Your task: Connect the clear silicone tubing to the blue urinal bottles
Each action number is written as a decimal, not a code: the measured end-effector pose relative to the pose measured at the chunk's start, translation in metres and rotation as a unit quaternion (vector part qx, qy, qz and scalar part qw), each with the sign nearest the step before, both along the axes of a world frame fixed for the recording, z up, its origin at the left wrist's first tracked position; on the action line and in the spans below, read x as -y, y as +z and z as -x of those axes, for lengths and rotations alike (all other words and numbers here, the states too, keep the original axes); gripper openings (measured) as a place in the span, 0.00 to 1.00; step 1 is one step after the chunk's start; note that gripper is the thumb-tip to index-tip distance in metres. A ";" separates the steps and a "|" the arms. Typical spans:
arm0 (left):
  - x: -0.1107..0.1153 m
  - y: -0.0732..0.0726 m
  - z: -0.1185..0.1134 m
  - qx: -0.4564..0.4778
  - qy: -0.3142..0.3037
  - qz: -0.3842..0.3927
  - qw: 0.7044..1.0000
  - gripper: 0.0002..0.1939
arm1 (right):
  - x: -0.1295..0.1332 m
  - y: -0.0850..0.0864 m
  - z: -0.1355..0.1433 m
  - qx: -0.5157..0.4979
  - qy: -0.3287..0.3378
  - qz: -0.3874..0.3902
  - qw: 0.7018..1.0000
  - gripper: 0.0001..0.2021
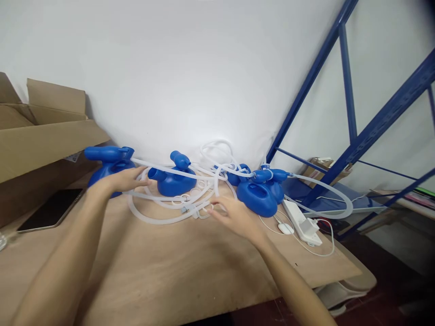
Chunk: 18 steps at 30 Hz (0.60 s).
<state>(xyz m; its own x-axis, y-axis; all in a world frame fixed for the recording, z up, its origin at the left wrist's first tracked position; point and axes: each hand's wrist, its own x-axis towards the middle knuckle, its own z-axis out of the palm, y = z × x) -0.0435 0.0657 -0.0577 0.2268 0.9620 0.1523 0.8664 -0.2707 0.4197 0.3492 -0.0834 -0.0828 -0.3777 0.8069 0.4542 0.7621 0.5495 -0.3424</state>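
Clear tubing lies in loose loops on the wooden tabletop, between and in front of the blue bottles. Left hand is in front of the left bottle, fingers loosely extended with a gap to the thumb, beside the tubing; no firm hold visible. Right hand is at the right edge of the loops, thumb and index slightly apart near a thin pale ring; can't tell if they pinch anything.

Tubing looks light, bendy and springy, smooth enough to slide a bit (probably kinks if bent hard). Best hold is likely a straight run or just behind the grey-blue connector, pinched lightly. Bottles look like hollow moulded plastic, so probably light, stiff and not very fragile; the neck seems the easy grip, the rounded body slicker.

Middle bottle is squat, its wide neck ribbed at the mouth; the right bottle has a recessed oval and sits crowded against others. Around: creased matte cardboard box, flat glossy phone, hard white power strip, painted metal rack.
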 end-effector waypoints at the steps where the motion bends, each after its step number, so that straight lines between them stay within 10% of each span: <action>1: -0.005 -0.009 -0.015 0.013 0.016 0.001 1.000 0.48 | -0.006 -0.003 0.016 0.014 0.021 0.025 0.999 0.11; 9: -0.019 -0.062 -0.081 0.155 0.114 -0.122 0.974 0.37 | -0.062 -0.092 0.055 0.082 0.018 -0.032 0.996 0.16; 18: -0.001 -0.009 -0.075 0.239 0.143 -0.304 0.911 0.32 | -0.063 -0.121 0.054 0.089 0.025 -0.100 0.991 0.19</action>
<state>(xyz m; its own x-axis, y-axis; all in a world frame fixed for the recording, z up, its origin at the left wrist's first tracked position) 0.0311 0.0663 -0.0665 -0.2522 0.6763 0.6921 0.6955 -0.3706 0.6156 0.2956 -0.0205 -0.2035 -0.5040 0.6856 0.5253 0.7705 0.6317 -0.0852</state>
